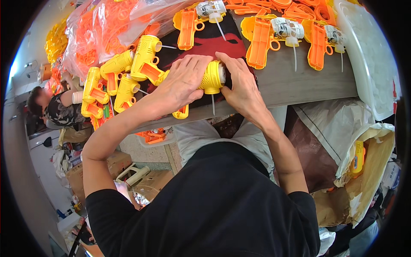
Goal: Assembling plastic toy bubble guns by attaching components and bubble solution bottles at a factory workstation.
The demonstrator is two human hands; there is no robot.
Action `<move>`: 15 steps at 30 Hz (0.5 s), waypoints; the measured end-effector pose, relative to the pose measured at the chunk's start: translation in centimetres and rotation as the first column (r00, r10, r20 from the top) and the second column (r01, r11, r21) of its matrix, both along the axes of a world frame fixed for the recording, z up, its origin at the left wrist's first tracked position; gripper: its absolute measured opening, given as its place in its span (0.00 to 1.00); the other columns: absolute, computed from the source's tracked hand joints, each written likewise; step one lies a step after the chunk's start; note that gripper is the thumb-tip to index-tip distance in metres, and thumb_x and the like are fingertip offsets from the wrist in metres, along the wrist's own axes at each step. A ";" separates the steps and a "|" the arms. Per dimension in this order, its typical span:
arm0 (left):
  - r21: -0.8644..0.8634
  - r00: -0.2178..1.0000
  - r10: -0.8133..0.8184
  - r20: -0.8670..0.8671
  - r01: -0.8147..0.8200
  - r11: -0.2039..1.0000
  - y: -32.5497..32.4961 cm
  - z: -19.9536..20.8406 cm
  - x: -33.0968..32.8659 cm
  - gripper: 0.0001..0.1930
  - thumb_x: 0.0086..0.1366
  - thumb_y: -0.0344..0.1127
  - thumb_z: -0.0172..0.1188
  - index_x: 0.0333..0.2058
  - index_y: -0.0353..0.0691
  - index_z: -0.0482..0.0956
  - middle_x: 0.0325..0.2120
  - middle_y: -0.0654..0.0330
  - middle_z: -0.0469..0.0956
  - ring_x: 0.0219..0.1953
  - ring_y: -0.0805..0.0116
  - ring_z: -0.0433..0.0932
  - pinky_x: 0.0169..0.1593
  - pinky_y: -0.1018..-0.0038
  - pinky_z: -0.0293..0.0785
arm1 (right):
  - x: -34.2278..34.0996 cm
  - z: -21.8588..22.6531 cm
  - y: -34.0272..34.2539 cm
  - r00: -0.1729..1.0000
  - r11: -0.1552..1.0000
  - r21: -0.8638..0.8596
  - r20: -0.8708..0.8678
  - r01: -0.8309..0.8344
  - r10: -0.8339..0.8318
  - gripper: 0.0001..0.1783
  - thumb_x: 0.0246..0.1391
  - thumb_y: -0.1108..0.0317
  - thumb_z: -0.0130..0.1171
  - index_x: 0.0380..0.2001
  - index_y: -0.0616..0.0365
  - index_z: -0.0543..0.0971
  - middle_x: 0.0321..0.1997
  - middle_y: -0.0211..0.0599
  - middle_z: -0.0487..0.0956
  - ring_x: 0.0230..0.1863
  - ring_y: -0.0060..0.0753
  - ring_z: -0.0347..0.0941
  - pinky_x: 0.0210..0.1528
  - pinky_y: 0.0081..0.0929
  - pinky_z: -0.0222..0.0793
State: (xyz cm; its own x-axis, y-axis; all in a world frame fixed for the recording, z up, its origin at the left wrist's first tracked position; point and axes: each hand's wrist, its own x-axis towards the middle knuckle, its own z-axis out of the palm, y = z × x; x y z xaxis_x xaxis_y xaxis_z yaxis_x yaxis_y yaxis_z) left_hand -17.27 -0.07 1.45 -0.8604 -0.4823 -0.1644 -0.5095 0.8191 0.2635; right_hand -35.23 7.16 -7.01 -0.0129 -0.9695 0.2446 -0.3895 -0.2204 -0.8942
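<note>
A yellow toy gun [210,79] lies on its side between my hands at the near edge of the table, its white round front end facing right and a thin white tube hanging from it. My left hand [183,79] covers its rear and presses over the body; the orange grip area is mostly hidden beneath. Around the front end, my right hand [243,88] curls with thumb and fingers on either side. Left of my hands lie several closed yellow toy guns [146,53], some with white tubes. Beyond are open yellow half-shells [259,40] with orange grips and white motor units [287,29].
A clear plastic bag of orange parts [100,38] sits at the far left. On the right stands a translucent white tub [368,60], above a large open sack [364,184]. A box of orange parts [154,136] is below the table edge. Another person [62,103] sits at left.
</note>
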 end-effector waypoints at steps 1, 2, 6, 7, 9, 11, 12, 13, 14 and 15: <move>-0.001 1.000 0.002 0.002 -0.002 1.000 -0.1 0.0 0.1 0.40 0.52 0.28 0.66 0.64 0.31 0.59 0.59 0.46 0.66 0.62 0.48 0.65 0.65 0.54 0.60 | 0.0 0.1 0.0 1.000 1.000 -0.005 0.008 -0.002 0.002 0.42 0.37 0.86 0.60 0.62 0.60 0.68 0.55 0.46 0.76 0.56 0.51 0.70 0.61 0.40 0.67; 0.017 0.999 0.014 -0.030 -0.014 1.000 0.0 -0.1 0.3 0.40 0.52 0.28 0.66 0.63 0.32 0.60 0.59 0.46 0.66 0.62 0.48 0.65 0.65 0.54 0.59 | 0.0 0.2 0.1 1.000 1.000 -0.007 0.015 -0.004 0.005 0.42 0.37 0.86 0.60 0.62 0.60 0.68 0.55 0.46 0.76 0.56 0.51 0.70 0.61 0.40 0.67; 0.061 0.992 0.045 -0.114 -0.038 0.997 0.1 -0.1 0.4 0.40 0.51 0.28 0.66 0.64 0.34 0.61 0.59 0.45 0.67 0.65 0.48 0.64 0.67 0.55 0.58 | -0.4 0.3 0.1 1.000 1.000 0.003 0.020 -0.017 0.017 0.42 0.37 0.85 0.61 0.62 0.60 0.68 0.54 0.46 0.77 0.56 0.51 0.70 0.61 0.40 0.67; 0.062 0.992 0.046 -0.115 -0.039 0.997 0.1 -0.2 0.5 0.40 0.51 0.28 0.66 0.64 0.34 0.61 0.59 0.45 0.67 0.65 0.48 0.64 0.67 0.55 0.58 | -0.5 0.3 0.1 1.000 1.000 -0.003 0.019 -0.022 0.022 0.42 0.37 0.85 0.61 0.62 0.60 0.68 0.55 0.46 0.77 0.56 0.51 0.70 0.61 0.40 0.67; 0.039 0.990 0.042 -0.131 -0.037 0.999 0.1 -0.5 0.8 0.40 0.51 0.28 0.66 0.64 0.35 0.61 0.61 0.45 0.66 0.66 0.48 0.63 0.67 0.56 0.58 | -0.5 0.3 0.1 0.999 1.000 -0.013 0.019 -0.028 0.028 0.42 0.37 0.85 0.62 0.63 0.59 0.68 0.55 0.46 0.76 0.56 0.51 0.70 0.61 0.40 0.67; 0.047 0.991 0.044 -0.127 -0.039 0.998 0.0 -0.5 0.8 0.41 0.51 0.28 0.66 0.65 0.36 0.60 0.61 0.45 0.66 0.67 0.48 0.62 0.67 0.56 0.57 | -0.4 0.2 0.1 0.999 0.999 -0.006 0.006 -0.032 0.032 0.42 0.38 0.85 0.62 0.63 0.59 0.67 0.55 0.46 0.76 0.56 0.51 0.70 0.61 0.40 0.67; 0.057 0.991 0.046 -0.122 -0.039 0.998 0.0 -0.5 0.8 0.41 0.51 0.28 0.66 0.65 0.36 0.60 0.62 0.44 0.65 0.68 0.47 0.62 0.67 0.56 0.57 | -0.3 0.2 0.1 0.999 0.999 -0.007 0.006 -0.033 0.033 0.42 0.38 0.85 0.62 0.63 0.59 0.67 0.55 0.46 0.76 0.56 0.51 0.70 0.61 0.40 0.67; 0.057 0.991 0.047 -0.122 -0.040 0.998 -0.1 -0.5 0.8 0.41 0.51 0.28 0.66 0.65 0.36 0.60 0.62 0.44 0.65 0.68 0.47 0.62 0.67 0.56 0.57 | -0.2 0.1 0.1 1.000 1.000 -0.010 0.004 -0.028 0.028 0.43 0.38 0.85 0.62 0.63 0.59 0.67 0.55 0.46 0.76 0.56 0.51 0.70 0.61 0.40 0.67; 0.043 0.994 0.030 -0.101 -0.026 0.999 -0.1 -0.5 0.7 0.41 0.52 0.27 0.66 0.65 0.35 0.59 0.61 0.44 0.65 0.67 0.47 0.62 0.67 0.56 0.57 | -0.2 0.1 0.1 1.000 1.000 -0.012 0.001 -0.024 0.024 0.43 0.38 0.85 0.62 0.63 0.59 0.67 0.55 0.47 0.76 0.57 0.51 0.70 0.61 0.40 0.67; 0.029 0.997 0.014 -0.080 -0.012 1.000 -0.2 -0.5 0.5 0.42 0.52 0.27 0.66 0.65 0.34 0.58 0.61 0.44 0.65 0.66 0.47 0.63 0.67 0.56 0.57 | -0.1 0.1 0.1 1.000 1.000 -0.011 0.001 -0.025 0.025 0.43 0.38 0.85 0.62 0.63 0.59 0.67 0.55 0.47 0.76 0.57 0.51 0.70 0.61 0.40 0.67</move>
State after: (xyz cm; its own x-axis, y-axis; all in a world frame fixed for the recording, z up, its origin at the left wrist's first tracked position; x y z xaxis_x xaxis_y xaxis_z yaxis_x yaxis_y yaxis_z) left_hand -16.74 -0.23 1.00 -0.8650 -0.4898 -0.1088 -0.4965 0.8040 0.3273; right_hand -35.36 7.29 -6.93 0.0113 -0.9669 0.2549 -0.3826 -0.2397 -0.8923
